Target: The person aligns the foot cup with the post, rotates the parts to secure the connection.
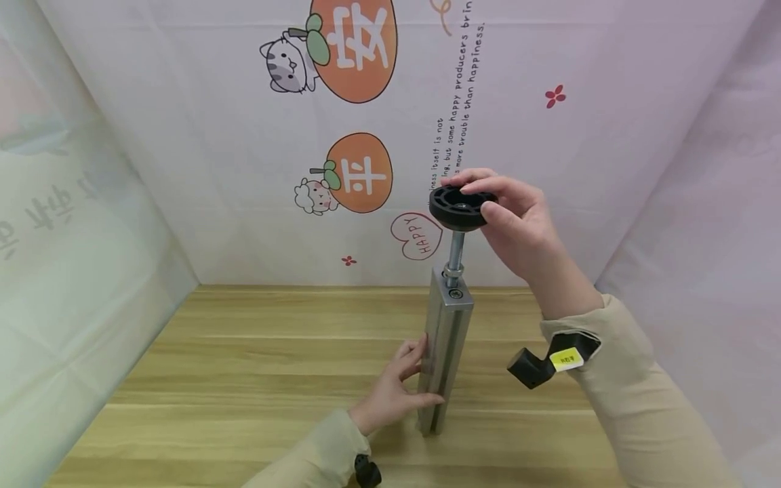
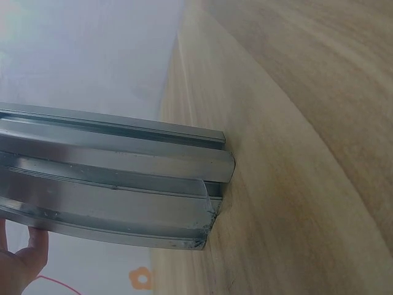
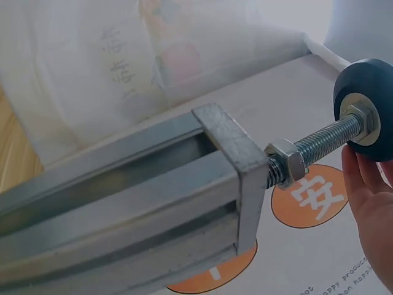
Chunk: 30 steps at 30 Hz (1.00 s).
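While the bar (image 1: 450, 339) stands roughly upright on the counter (image 1: 274, 352), the left hand (image 1: 399, 390) steadies its lower part, thumb across one face and fingers against the side, spread only to the bar's width. The right hand (image 1: 518, 210) is part-closed on the black foot (image 1: 454, 215), thumb and fingers on the rim. The foot sits atop a threaded rod (image 1: 455, 249), which enters the bar's end plate (image 3: 230, 144); a nut (image 3: 287, 163) sits on the rod near the plate.

Handling, judged by eye: bar looks like metal, so stiff, fairly heavy, hardly fragile; smooth faces may slip, grooves should help grip. Tall and narrow, likely tippy. Best holds: bar by opposite sides, foot by its rim; the thread offers poorer purchase.
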Each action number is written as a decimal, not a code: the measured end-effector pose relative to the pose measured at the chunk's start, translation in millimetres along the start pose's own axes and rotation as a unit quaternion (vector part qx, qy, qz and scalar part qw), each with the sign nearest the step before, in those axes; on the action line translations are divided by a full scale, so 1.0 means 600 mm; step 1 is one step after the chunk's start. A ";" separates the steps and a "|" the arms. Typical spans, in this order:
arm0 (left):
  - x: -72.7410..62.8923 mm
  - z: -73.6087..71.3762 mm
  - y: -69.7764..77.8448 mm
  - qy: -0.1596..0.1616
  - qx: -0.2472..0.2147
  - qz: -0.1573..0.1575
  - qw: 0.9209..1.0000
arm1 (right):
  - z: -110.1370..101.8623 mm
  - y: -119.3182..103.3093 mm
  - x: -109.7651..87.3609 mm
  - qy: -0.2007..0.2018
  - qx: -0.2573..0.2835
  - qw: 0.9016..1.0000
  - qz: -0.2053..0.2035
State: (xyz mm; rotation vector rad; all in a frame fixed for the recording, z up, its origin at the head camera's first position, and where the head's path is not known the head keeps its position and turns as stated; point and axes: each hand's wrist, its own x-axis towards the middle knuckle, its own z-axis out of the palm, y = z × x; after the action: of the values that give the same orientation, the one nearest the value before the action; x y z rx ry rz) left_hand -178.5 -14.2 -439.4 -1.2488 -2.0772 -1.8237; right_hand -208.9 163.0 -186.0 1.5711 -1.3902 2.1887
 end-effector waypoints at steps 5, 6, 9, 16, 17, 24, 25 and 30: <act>0.000 -0.001 0.002 0.001 -0.003 -0.006 1.000 | 0.008 -0.009 -0.003 0.028 -0.108 0.994 -0.004; 0.000 -0.001 0.003 0.001 -0.002 -0.008 1.000 | 0.010 -0.011 -0.004 0.037 -0.138 0.990 -0.005; 0.001 -0.001 0.002 0.002 0.000 -0.011 1.000 | 0.016 -0.015 -0.004 0.060 -0.220 0.974 -0.007; 0.002 -0.001 0.001 0.000 -0.002 -0.014 1.000 | 0.027 -0.020 -0.001 0.080 -0.339 0.937 0.000; 0.002 -0.001 0.001 0.000 0.000 -0.014 1.000 | 0.028 -0.021 -0.001 0.079 -0.352 0.933 0.003; 0.000 -0.001 0.001 -0.003 0.001 -0.013 1.000 | 0.036 -0.025 0.002 0.081 -0.431 0.898 0.025; 0.000 0.000 0.001 -0.004 0.000 -0.014 1.000 | 0.038 -0.025 0.003 0.084 -0.444 0.891 0.026; -0.002 0.000 0.002 -0.004 -0.001 -0.009 1.000 | 0.051 -0.026 0.005 0.110 -0.507 0.855 0.019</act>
State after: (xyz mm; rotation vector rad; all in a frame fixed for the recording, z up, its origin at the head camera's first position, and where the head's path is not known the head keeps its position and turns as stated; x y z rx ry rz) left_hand -176.9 -15.0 -438.8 -1.2440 -2.0994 -1.8305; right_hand -180.7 148.8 -172.7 0.8472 -1.9748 1.1474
